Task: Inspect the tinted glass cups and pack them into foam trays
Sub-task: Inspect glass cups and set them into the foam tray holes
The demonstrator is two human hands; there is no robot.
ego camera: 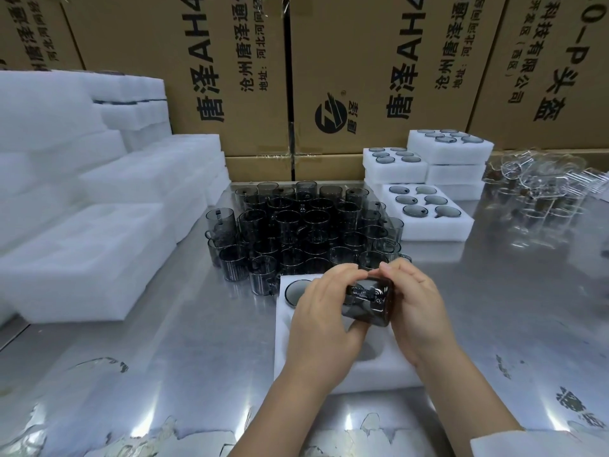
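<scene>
tinted glass cup [369, 303] is up in the air, lying on its side, smoky and dark, with its handle turned toward us. it hangs just above the foam tray [379, 374] at the near part of the metal table [164, 357]. the left hand [324, 318] has it from the left, fingers curled over the top and thumb tucked underneath. the right hand [417, 311] closes in from the other side, and its fingertips meet the left hand's over the glass. so both hands are together, clamped on that one cup. which end is the mouth i cannot tell from here.

under the hands, the tray has one seated cup [296, 291] in its far left pocket, mouth up. an open pocket shows near the front edge.

just beyond the tray stands the crowd of tinted cups [303, 229], upright and packed close, side by side. to the right of that crowd lies a filled tray [438, 230] with six cups sunk into its pockets. behind it are the stacked filled trays [395, 171], two piles of them, against the wall of boxes.

far right on the table there is a jumble of clear glassware [540, 189]. over on the left, piles of white foam blocks [82, 225] climb in steps. cardboard cartons [379, 77] with black print close off the back. a white sleeve [540, 443] shows at the right wrist.
</scene>
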